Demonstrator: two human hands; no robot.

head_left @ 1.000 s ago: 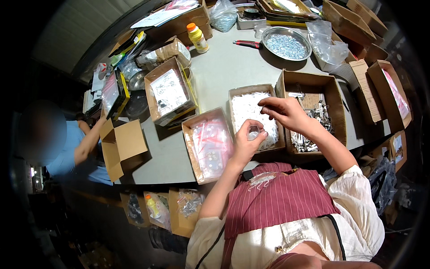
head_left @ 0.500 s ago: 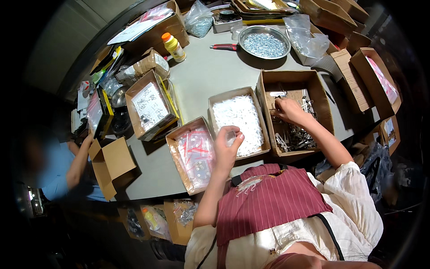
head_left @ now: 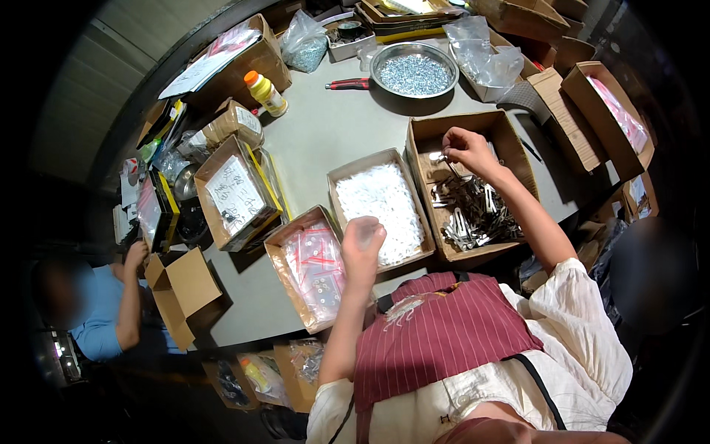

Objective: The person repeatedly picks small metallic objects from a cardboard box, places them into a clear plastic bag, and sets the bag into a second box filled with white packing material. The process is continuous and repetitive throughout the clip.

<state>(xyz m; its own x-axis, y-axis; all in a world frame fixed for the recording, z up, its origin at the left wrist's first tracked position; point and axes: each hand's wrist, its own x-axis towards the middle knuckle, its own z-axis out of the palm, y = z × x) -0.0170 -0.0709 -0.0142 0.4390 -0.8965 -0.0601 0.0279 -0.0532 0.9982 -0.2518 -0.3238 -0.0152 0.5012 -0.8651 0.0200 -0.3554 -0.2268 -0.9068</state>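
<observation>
My left hand (head_left: pixel 358 259) is closed around a small clear plastic bag (head_left: pixel 366 231), above the near edge of a carton of small white pieces (head_left: pixel 381 203). Above the far part of a larger carton (head_left: pixel 423 133), my right hand (head_left: pixel 471 152) has its fingers pinched together. A small shiny metal piece (head_left: pixel 436 157) shows at its fingertips, its exact kind too small to make out. Inside that carton lie many loose slim metal pieces (head_left: pixel 473 211), some looped like clips. Left of the white pieces, another carton holds clear bags with red strips (head_left: pixel 314 259).
A metal pan of small shiny parts (head_left: pixel 416 72) and a red-and-black handled tool (head_left: pixel 347 85) lie at the back. A yellow bottle (head_left: pixel 266 94) stands back left. An open carton (head_left: pixel 194 277) sits at the left edge, beside another person (head_left: pixel 111 311). Cartons (head_left: pixel 569 122) line the right.
My right hand has risen from the metal pieces, a shiny piece now at its fingertips. My left hand has turned and closed more around the clear bag. The whole view has shifted slightly.
</observation>
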